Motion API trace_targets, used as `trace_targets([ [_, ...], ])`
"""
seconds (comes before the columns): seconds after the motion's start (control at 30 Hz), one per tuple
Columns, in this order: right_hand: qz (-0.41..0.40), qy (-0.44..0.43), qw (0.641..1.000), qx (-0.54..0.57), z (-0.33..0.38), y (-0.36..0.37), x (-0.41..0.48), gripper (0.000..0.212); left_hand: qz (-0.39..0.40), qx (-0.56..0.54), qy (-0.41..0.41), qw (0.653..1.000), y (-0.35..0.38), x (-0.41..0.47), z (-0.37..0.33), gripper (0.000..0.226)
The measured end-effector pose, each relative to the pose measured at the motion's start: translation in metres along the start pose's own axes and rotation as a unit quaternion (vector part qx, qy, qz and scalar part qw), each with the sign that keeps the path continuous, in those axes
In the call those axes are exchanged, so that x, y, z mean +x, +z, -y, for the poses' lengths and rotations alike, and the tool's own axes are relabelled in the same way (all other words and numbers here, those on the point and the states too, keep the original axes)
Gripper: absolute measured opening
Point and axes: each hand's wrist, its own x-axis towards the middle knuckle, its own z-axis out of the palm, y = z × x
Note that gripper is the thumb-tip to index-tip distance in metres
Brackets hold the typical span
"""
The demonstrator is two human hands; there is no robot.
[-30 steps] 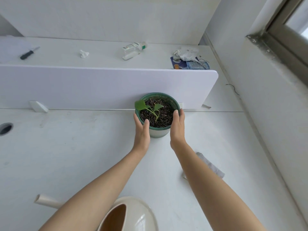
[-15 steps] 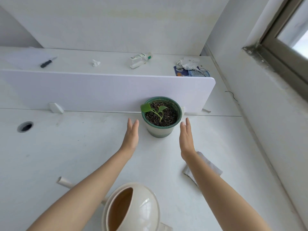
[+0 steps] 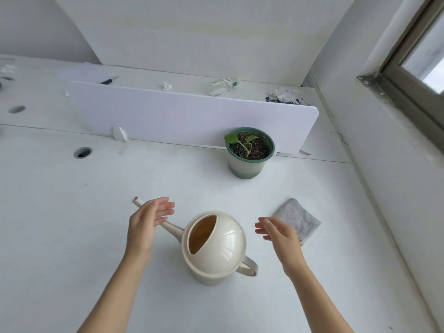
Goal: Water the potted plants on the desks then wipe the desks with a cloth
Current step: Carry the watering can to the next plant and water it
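A cream watering can (image 3: 215,246) stands on the white desk (image 3: 72,212), its spout pointing far-left and its handle to the right. My left hand (image 3: 146,224) hovers open over the spout, fingers spread. My right hand (image 3: 278,236) is open to the right of the can, apart from it. A green-rimmed pot with a small leafy plant (image 3: 248,152) stands farther back against the white divider panel (image 3: 180,116). A grey folded cloth (image 3: 299,219) lies flat just beyond my right hand, partly hidden by it.
A cable hole (image 3: 82,152) is in the desk at left. Beyond the divider, the far desk holds a knife (image 3: 109,80), a crumpled tissue (image 3: 166,86), a tube (image 3: 222,85) and a pile of wrappers (image 3: 284,94). A wall and window frame close off the right side.
Both hands let go of the pot and drew back toward me, now flanking the watering can. The view pulled back and shifted, and the pot stays by the divider.
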Motion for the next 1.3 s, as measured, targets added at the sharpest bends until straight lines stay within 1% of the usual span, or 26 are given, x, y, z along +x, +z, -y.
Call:
trace_targets([
  [0.13,0.025,-0.022,0.998,-0.054,-0.014,0.007,-0.036,0.018,-0.054,-0.007,-0.009,0.998,-0.030,-0.024,0.020,0.030],
  [0.23,0.041,-0.031,0.992,-0.112,-0.033,0.017,-0.055,0.014,-0.103,-0.014,-0.042,0.994,-0.043,-0.028,0.041,0.026],
  [0.3,0.035,-0.038,0.990,-0.133,-0.043,0.023,-0.062,0.016,-0.115,-0.028,-0.069,0.991,-0.045,-0.022,0.051,0.021],
  [0.37,0.028,-0.038,0.989,-0.141,-0.047,0.028,-0.066,0.021,-0.095,-0.044,-0.093,0.990,-0.042,-0.014,0.055,0.020],
  [0.43,0.031,-0.039,0.987,-0.156,-0.047,0.032,-0.068,0.020,-0.060,-0.071,-0.119,0.988,-0.037,-0.004,0.056,0.027],
  [0.5,0.034,-0.033,0.986,-0.163,-0.046,0.036,-0.066,0.020,-0.030,-0.095,-0.127,0.987,-0.031,0.006,0.054,0.026],
  [0.6,0.020,-0.025,0.982,-0.184,-0.054,0.042,-0.062,0.010,0.000,-0.106,-0.119,0.987,-0.023,0.015,0.049,0.019],
  [0.63,0.014,-0.017,0.982,-0.190,-0.057,0.043,-0.061,0.005,0.003,-0.109,-0.117,0.987,-0.020,0.017,0.048,0.018],
  [0.77,-0.019,0.012,0.985,-0.169,-0.073,0.047,-0.063,0.019,0.014,-0.119,-0.110,0.987,-0.017,0.017,0.049,0.017],
  [0.87,-0.031,0.024,0.990,-0.135,-0.070,0.049,-0.066,0.022,0.020,-0.118,-0.103,0.987,-0.017,0.014,0.050,0.017],
  [1.0,-0.029,0.022,0.993,-0.116,-0.060,0.047,-0.068,0.025,0.030,-0.116,-0.101,0.988,-0.021,0.010,0.052,0.016],
  [1.17,-0.035,0.009,0.992,-0.118,-0.049,0.047,-0.071,0.022,0.048,-0.139,-0.111,0.983,-0.027,0.002,0.050,0.014],
  [1.3,-0.021,-0.004,0.996,-0.086,-0.033,0.043,-0.082,0.020,0.049,-0.140,-0.088,0.985,-0.033,-0.009,0.038,0.017],
])
